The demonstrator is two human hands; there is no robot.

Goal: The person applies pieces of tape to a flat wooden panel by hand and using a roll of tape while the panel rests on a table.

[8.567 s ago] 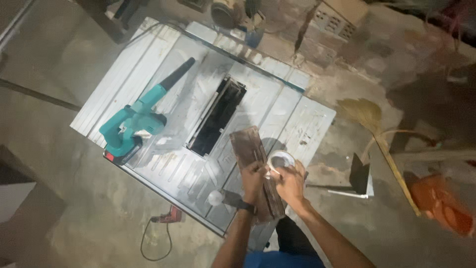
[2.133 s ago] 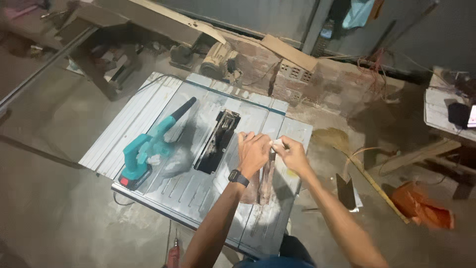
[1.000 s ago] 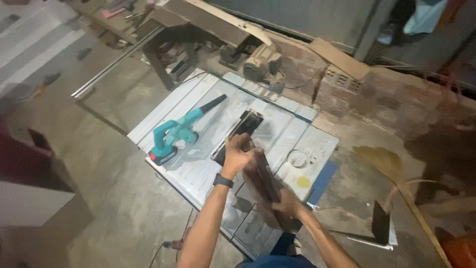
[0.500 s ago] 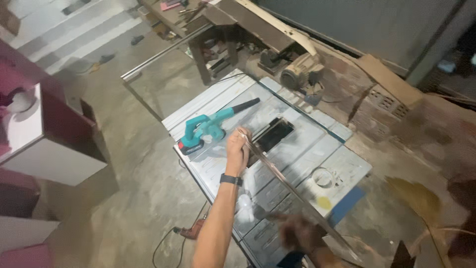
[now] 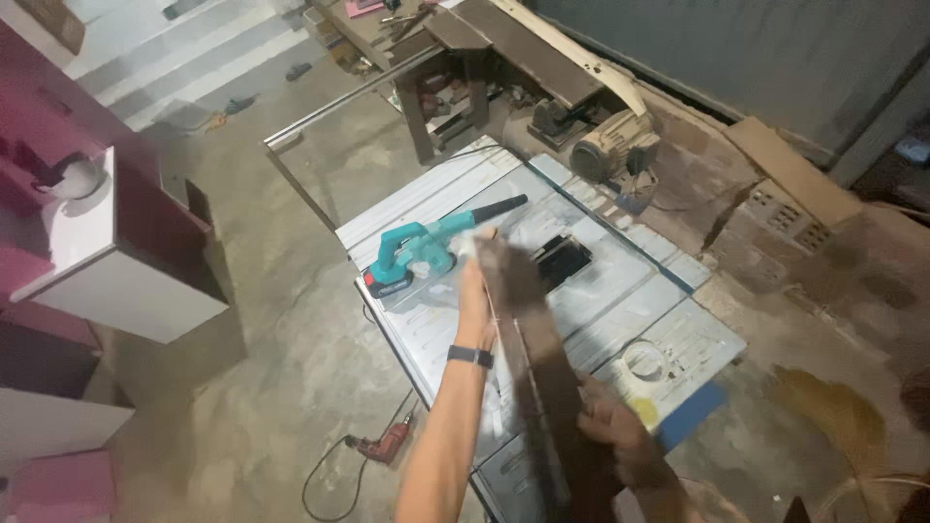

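A long dark wooden strip (image 5: pixel 538 368) is lifted over the metal table saw top (image 5: pixel 630 291), blurred by motion. My left hand (image 5: pixel 475 286) grips the strip's far end, a dark watch on that wrist. Nearer to me, my right hand (image 5: pixel 615 436) grips the strip's near part, also blurred. A teal cordless blower (image 5: pixel 421 254) lies on the table top just left of my left hand. The dark saw slot (image 5: pixel 567 260) shows right of the strip. A roll of white tape (image 5: pixel 641 363) rests on the table's right part.
A red power drill (image 5: pixel 387 446) with its cord lies on the concrete floor left of the table. A white and pink cabinet (image 5: pixel 116 261) stands at far left. A workbench with a motor (image 5: pixel 605 150) is behind the table, bricks (image 5: pixel 785 218) to the right.
The view has swung left and the table has shifted right in frame. Both hands have raised the wooden strip off the table top, my left hand moving toward the blower.
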